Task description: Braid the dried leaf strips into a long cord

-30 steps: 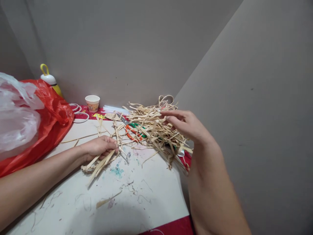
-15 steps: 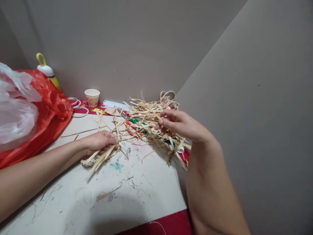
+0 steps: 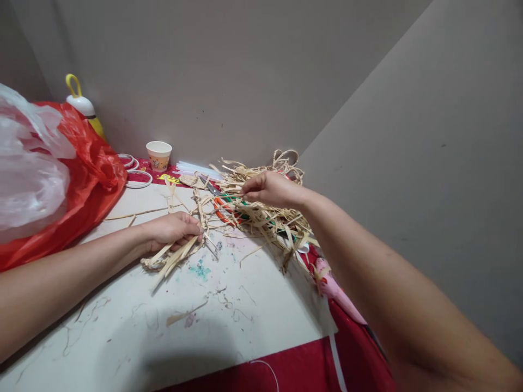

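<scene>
My left hand [image 3: 175, 228] is closed around a braided straw piece [image 3: 200, 209] with loose ends, low over the white board. Flat straw strips [image 3: 174, 269] stick out below that hand toward me. To the right, my right hand [image 3: 272, 189] is in a pinch over the heap of dry straw [image 3: 281, 220]. A thin straw strand [image 3: 226, 195] runs from its fingertips toward the braid. Scissors with orange and green handles [image 3: 223, 211] lie between the hands, partly covered by straw.
A paper cup [image 3: 159, 158], white rings [image 3: 139, 179] and pale sticks [image 3: 198, 170] line the back edge by the wall. Red and white plastic bags [image 3: 93, 179] bulge at left, before a yellow-topped bottle [image 3: 81, 103]. A pink object [image 3: 337, 291] lies at the board's right edge.
My right hand has moved left and slightly down, toward the braid, and its fingers have come closer together. My left hand keeps its hold on the braid. The view has shifted slightly.
</scene>
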### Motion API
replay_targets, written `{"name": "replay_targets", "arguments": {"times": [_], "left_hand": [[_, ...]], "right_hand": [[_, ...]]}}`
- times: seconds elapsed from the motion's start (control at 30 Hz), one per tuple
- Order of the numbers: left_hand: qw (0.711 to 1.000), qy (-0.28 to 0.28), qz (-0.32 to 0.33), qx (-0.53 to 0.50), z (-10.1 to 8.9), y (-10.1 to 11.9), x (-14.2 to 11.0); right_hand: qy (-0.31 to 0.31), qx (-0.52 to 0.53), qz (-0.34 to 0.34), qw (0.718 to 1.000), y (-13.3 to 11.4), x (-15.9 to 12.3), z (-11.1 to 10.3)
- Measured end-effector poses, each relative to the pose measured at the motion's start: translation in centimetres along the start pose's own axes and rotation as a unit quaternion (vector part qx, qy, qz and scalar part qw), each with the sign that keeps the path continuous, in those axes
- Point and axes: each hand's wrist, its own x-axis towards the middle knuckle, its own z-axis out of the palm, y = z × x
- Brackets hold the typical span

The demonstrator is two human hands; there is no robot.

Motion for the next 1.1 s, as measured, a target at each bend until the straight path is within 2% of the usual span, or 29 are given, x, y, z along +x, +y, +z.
{"name": "replay_targets", "arguments": {"times": [0.1, 0.2, 0.33, 0.4, 0.47, 0.53, 0.6, 0.67, 0.77, 0.87, 1.0, 1.1], "left_hand": [[1.0, 0.006, -0.007, 0.002, -0.1, 0.0, 0.1], [1.0, -0.002, -0.001, 0.002, -0.2, -0.2, 0.3], [1.0, -0.008, 0.001, 0.003, -0.2, -0.4, 0.4], [1.0, -0.004, -0.005, 0.001, -0.2, -0.3, 0.4], [1.0, -0.001, -0.01, 0.003, -0.1, -0.2, 0.3], [1.0, 0.0, -0.016, 0.002, 0.0, 0.0, 0.2], [1.0, 0.002, -0.019, 0.002, 0.1, 0.1, 0.1], [1.0, 0.002, -0.021, 0.0, 0.1, 0.2, 0.1], [1.0, 0.002, -0.026, -0.004, 0.2, 0.3, 0.1], [1.0, 0.009, -0.027, -0.004, 0.2, 0.3, 0.2], [1.0, 0.004, -0.023, -0.003, 0.1, 0.1, 0.3], [1.0, 0.001, -0.022, -0.004, 0.0, 0.1, 0.2]], "right_hand": [[0.018, 0.036, -0.019, 0.999, -0.7, 0.7, -0.2], [-0.013, 0.031, -0.036, 0.999, -0.9, 0.2, -1.1], [-0.069, -0.091, -0.023, 0.993, 0.8, -2.2, -2.1], [-0.063, -0.189, -0.028, 0.979, 2.1, -3.8, -2.0], [-0.019, -0.286, -0.055, 0.956, 3.0, -5.4, -1.5], [0.043, -0.337, -0.094, 0.936, 3.4, -6.9, -0.9], [0.093, -0.329, -0.14, 0.929, 3.1, -8.1, -0.1], [0.116, -0.303, -0.176, 0.929, 2.8, -9.0, 0.8], [0.1, -0.326, -0.169, 0.925, 2.8, -9.7, 2.4], [0.054, -0.387, -0.159, 0.906, 3.5, -10.0, 4.0], [0.012, -0.437, -0.199, 0.877, 4.3, -10.1, 5.4], [0.003, -0.436, -0.226, 0.871, 4.5, -9.9, 5.8]]}}
